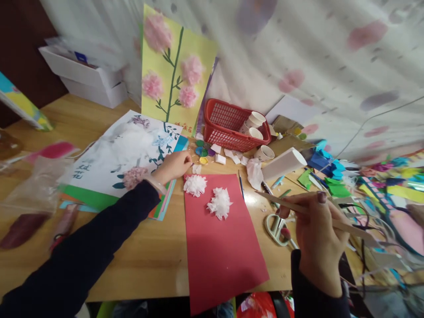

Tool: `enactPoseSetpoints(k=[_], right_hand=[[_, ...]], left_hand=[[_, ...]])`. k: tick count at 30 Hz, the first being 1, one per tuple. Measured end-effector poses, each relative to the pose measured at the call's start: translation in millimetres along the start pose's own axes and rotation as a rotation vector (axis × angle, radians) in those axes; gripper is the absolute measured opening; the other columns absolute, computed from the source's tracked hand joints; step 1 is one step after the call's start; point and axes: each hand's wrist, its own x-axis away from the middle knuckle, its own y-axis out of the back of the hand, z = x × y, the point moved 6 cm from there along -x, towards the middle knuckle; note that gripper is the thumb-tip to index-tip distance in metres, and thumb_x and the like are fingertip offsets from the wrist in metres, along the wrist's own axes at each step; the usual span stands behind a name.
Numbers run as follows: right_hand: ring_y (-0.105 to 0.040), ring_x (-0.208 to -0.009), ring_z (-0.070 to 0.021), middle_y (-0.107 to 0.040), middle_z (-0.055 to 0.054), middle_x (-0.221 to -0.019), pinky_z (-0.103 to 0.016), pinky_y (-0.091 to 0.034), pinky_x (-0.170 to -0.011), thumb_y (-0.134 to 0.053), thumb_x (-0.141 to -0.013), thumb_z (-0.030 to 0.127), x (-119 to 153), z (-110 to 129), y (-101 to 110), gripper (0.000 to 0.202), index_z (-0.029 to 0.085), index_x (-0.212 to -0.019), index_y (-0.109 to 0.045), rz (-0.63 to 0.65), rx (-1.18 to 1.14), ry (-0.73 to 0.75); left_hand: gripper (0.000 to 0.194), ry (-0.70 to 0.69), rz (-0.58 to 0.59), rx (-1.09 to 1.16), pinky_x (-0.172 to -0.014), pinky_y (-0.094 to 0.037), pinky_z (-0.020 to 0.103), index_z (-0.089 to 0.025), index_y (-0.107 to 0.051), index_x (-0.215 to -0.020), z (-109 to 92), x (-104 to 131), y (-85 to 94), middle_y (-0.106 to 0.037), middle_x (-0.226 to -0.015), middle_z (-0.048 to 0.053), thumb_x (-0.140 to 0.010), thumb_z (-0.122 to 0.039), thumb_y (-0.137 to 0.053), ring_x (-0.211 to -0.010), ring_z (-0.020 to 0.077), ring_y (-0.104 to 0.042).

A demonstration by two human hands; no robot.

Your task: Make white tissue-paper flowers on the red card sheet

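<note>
A red sheet of paper (pixel 221 251) lies on the wooden table, its near end over the front edge. Two white ruffled paper flowers, one at the upper left (pixel 195 185) and one farther right (pixel 220 203), rest on it. My left hand (pixel 174 166) is closed just above the sheet's top left corner, beside a small white paper piece (pixel 196 169); what its fingers hold, if anything, is too small to tell. To the right of the sheet, my right hand (pixel 319 229) grips a thin pale wooden stick (pixel 281 201) whose tip points left.
Behind stands a red basket (pixel 225 123) with paper cups. A yellow flower picture (pixel 172 66) leans upright. Painted sheets (pixel 99 176) lie under my left forearm. White-handled scissors (pixel 276 229), a white roll (pixel 285 163), paint pots (pixel 203 152) and colored scraps (pixel 336 185) are around.
</note>
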Motion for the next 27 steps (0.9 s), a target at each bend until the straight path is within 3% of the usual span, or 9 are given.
enactPoseSetpoints(k=[4,7,11,14,16,18,20,22,27], right_hand=[[-0.056,-0.045,-0.0145,-0.059,-0.001,-0.048,-0.030,-0.044,-0.052,-0.048,-0.097,0.047,-7,-2,-9,0.050,0.016,-0.064,-0.069,-0.016,-0.174,0.017],[-0.057,-0.045,-0.0143,-0.061,-0.001,-0.049,-0.031,-0.044,-0.054,-0.051,-0.096,0.045,-9,-2,-15,0.046,0.016,-0.065,-0.070,0.017,-0.185,0.025],[-0.057,-0.047,-0.0148,-0.064,-0.002,-0.054,-0.031,-0.044,-0.054,-0.053,-0.095,0.044,-6,-10,-16,0.042,0.016,-0.069,-0.071,0.077,-0.163,-0.043],[-0.056,-0.046,-0.0142,-0.063,-0.001,-0.051,-0.031,-0.045,-0.055,-0.054,-0.095,0.043,-6,-12,-16,0.042,0.016,-0.069,-0.071,0.084,-0.165,-0.055],[-0.056,-0.046,-0.0138,-0.062,-0.001,-0.050,-0.030,-0.045,-0.054,-0.053,-0.096,0.041,-8,-10,-18,0.042,0.016,-0.067,-0.071,0.087,-0.174,-0.051],[-0.055,-0.044,-0.0133,-0.060,-0.001,-0.048,-0.029,-0.044,-0.052,-0.052,-0.096,0.039,-11,-4,-18,0.043,0.017,-0.064,-0.070,0.063,-0.188,-0.022],[-0.051,-0.039,-0.0123,-0.057,0.000,-0.044,-0.029,-0.043,-0.048,-0.052,-0.096,0.040,-13,2,-19,0.046,0.018,-0.057,-0.065,0.029,-0.197,0.026],[-0.048,-0.036,-0.0112,-0.053,0.001,-0.041,-0.027,-0.040,-0.043,-0.051,-0.096,0.042,-13,5,-24,0.051,0.019,-0.052,-0.060,0.040,-0.155,0.040],[-0.054,-0.039,-0.0105,-0.057,0.000,-0.044,-0.023,-0.040,-0.041,-0.047,-0.098,0.048,-3,-16,-58,0.051,0.018,-0.059,-0.062,0.287,0.063,0.024]], left_hand=[[0.018,-0.059,-0.046,0.143,-0.079,-0.049,0.030,-0.017,-0.067,-0.097,-3,6,7.2,-0.073,-0.094,0.006,-0.088,-0.026,-0.054,-0.088,0.0213,-0.067],[0.020,-0.036,-0.128,-0.022,-0.085,-0.046,0.037,-0.015,-0.069,-0.099,-3,2,-6.9,-0.069,-0.104,0.013,-0.087,-0.028,-0.059,-0.098,0.0278,-0.064],[0.017,-0.025,-0.148,-0.091,-0.086,-0.044,0.041,-0.017,-0.071,-0.080,0,-8,-23.1,-0.067,-0.106,0.015,-0.088,-0.027,-0.059,-0.100,0.0301,-0.062],[0.016,-0.004,-0.123,0.059,-0.082,-0.045,0.037,-0.017,-0.069,-0.076,5,-8,-14.3,-0.070,-0.092,0.011,-0.086,-0.026,-0.060,-0.091,0.0268,-0.065],[0.012,-0.013,-0.061,0.287,-0.077,-0.046,0.033,-0.016,-0.068,-0.080,3,-4,-6.1,-0.071,-0.085,0.008,-0.084,-0.024,-0.061,-0.084,0.0228,-0.066],[0.012,-0.057,0.095,0.560,-0.072,-0.046,0.029,-0.015,-0.068,-0.084,-6,4,-6.2,-0.072,-0.084,0.006,-0.082,-0.026,-0.062,-0.079,0.0192,-0.066],[0.015,-0.123,0.314,0.732,-0.069,-0.046,0.028,-0.016,-0.069,-0.085,-23,16,-16.3,-0.073,-0.083,0.004,-0.081,-0.029,-0.064,-0.076,0.0173,-0.065],[0.014,-0.177,0.433,0.709,-0.067,-0.045,0.027,-0.017,-0.071,-0.083,-39,27,-30.4,-0.073,-0.080,0.003,-0.079,-0.030,-0.066,-0.073,0.0167,-0.065],[0.005,-0.288,0.164,0.299,-0.080,-0.040,0.032,-0.020,-0.073,-0.077,-57,34,-49.9,-0.074,-0.086,0.002,-0.078,-0.019,-0.069,-0.089,0.0204,-0.063]])
